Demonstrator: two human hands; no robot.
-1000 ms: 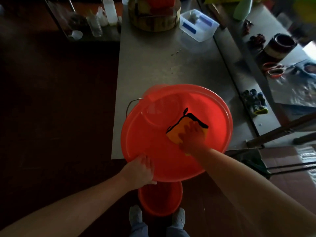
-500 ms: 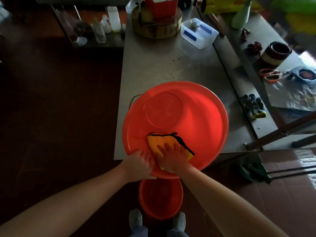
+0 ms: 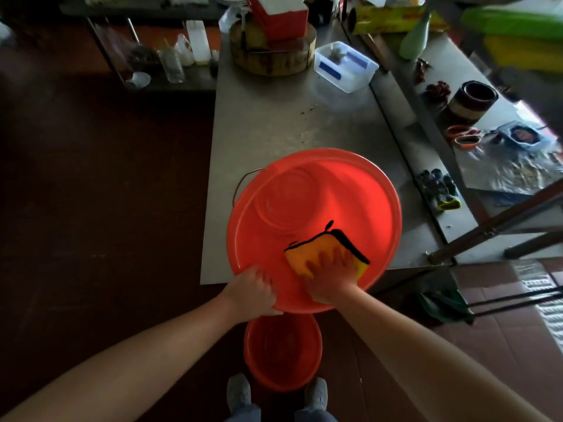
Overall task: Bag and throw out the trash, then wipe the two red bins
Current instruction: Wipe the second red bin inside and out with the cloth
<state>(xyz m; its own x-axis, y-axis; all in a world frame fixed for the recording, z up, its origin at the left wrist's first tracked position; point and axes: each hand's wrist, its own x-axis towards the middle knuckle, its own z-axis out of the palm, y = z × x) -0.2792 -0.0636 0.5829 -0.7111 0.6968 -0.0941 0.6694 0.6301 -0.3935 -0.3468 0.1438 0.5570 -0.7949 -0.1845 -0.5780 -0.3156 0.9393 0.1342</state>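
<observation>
A large red bin point(image 3: 316, 196) with a wire handle stands on the near end of the steel table point(image 3: 274, 123), overhanging its front edge. My left hand point(image 3: 253, 292) grips the bin's near rim. My right hand point(image 3: 332, 274) presses a yellow cloth with black trim point(image 3: 323, 249) flat against the bin's near inside wall, fingers spread. A smaller red bin point(image 3: 283, 351) sits on the floor below, between my feet.
A round wooden block point(image 3: 274, 57) with a red-and-white box on it and a clear plastic tub point(image 3: 345, 67) stand at the table's far end. Gloves point(image 3: 438, 190), scissors point(image 3: 463, 137) and a dark pot point(image 3: 472, 100) lie on the right-hand counter. Dark floor stretches left.
My right hand slid the cloth from the bin's right inner side down to its near wall, then slightly to the right. My left hand kept its grip on the rim.
</observation>
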